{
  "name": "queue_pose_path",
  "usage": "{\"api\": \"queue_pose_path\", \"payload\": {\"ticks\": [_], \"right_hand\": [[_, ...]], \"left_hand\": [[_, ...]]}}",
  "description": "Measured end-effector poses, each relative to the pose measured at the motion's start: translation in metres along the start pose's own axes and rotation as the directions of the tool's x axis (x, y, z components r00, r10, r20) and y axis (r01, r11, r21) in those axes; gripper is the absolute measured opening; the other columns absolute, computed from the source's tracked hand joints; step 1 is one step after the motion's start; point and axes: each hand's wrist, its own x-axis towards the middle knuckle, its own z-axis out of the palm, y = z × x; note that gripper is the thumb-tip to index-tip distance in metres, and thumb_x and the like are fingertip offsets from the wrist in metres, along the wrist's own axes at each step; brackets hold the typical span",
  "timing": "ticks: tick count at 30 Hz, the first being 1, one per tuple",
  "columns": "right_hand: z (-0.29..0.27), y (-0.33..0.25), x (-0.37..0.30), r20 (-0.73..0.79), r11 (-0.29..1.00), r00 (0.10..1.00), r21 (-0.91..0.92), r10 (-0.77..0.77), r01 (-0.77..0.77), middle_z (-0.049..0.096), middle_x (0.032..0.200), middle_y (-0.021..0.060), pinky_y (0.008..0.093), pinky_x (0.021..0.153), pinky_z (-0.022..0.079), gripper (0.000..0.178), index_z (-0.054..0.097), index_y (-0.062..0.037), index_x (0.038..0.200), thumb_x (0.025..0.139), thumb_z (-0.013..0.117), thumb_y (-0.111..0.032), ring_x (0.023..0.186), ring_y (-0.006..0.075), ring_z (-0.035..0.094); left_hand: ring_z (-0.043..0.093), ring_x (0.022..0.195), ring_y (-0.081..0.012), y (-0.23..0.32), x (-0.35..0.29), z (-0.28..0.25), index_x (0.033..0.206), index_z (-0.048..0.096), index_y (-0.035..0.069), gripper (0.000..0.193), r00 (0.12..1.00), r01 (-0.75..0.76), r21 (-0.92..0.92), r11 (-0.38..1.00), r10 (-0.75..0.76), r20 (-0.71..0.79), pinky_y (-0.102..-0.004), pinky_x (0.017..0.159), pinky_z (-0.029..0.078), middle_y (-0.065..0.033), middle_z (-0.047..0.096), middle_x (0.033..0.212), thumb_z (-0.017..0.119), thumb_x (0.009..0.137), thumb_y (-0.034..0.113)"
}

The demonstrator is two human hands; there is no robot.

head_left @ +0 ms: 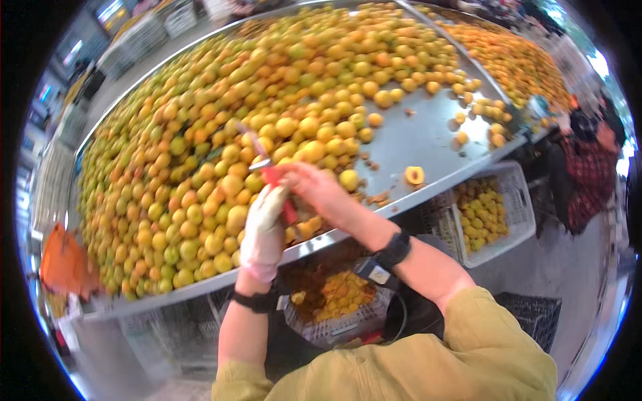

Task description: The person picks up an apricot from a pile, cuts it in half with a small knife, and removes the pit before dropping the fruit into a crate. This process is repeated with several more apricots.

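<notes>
Working at the counter (428, 144) edge: gloved left hand (263, 230) grips a red-handled knife (277, 190), right hand (319, 190) closed, contents unclear. Halved apricots fill crate (338, 304) partly; whole apricot heap (221, 134) remains large.

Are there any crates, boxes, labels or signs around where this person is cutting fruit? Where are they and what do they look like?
White crate: right, below the metal table edge; slatted plastic, holds yellow fruit halves.
Pale crate: under the table edge by the person's arms; latticed, holds orange cut fruit.
Black crate: lower right on the floor; dark lattice.
Small tag: below the right wrist; white patch on a dark square.
No signs or screens can be made out.
</notes>
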Motion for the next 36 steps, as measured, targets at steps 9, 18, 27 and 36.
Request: {"api": "queue_pose_path", "payload": {"ticks": [9,18,27,36], "right_hand": [[-0.009,-0.024,0.002,0.058,0.999,0.997,0.022,-0.046,0.044,0.06,0.118,0.0104,0.0274,0.092,0.043,0.058,0.055,-0.0017,0.126,0.095,0.053,-0.05,0.108,0.0153,0.056],[0.008,-0.017,-0.006,-0.181,0.999,0.983,-0.028,-0.032,0.028,0.063,0.082,0.0006,0.0219,0.053,0.045,0.026,0.064,-0.0031,0.106,0.096,0.057,-0.026,0.062,0.0068,0.056],[-0.068,-0.047,0.001,-0.518,0.872,0.828,-0.483,-0.215,-0.076,0.068,0.087,0.0073,0.0317,0.074,0.053,0.027,0.061,-0.0027,0.109,0.087,0.066,-0.019,0.077,0.0167,0.065],[-0.041,0.005,0.03,-0.17,0.427,0.926,-0.904,-0.337,-0.011,0.065,0.112,0.0125,0.0332,0.087,0.051,0.041,0.061,-0.0091,0.117,0.077,0.069,-0.01,0.099,0.0244,0.064]], "left_hand": [[0.06,0.083,-0.0177,0.013,-0.013,0.005,0.113,0.056,-0.001,0.035,0.99,0.025,0.072,0.997,-0.034,0.134,-0.0292,0.078,0.047,-0.0076,0.062,0.091,0.05,0.098,0.029],[0.054,0.081,-0.0086,0.017,-0.015,0.008,0.124,0.053,0.002,0.035,0.986,0.08,0.363,0.928,-0.126,0.105,-0.0213,0.072,0.043,-0.0017,0.058,0.096,0.052,0.098,0.024],[0.056,0.087,-0.0224,0.017,0.018,-0.045,0.109,0.059,0.005,0.027,0.944,-0.118,-0.319,0.94,0.006,-0.329,-0.0385,0.087,0.048,-0.0088,0.06,0.096,0.057,0.095,0.028],[0.058,0.079,-0.0231,0.005,0.019,-0.048,0.105,0.059,0.003,0.024,0.957,-0.056,-0.482,0.875,-0.091,-0.276,-0.0389,0.084,0.049,-0.0089,0.061,0.09,0.058,0.094,0.025]]}}
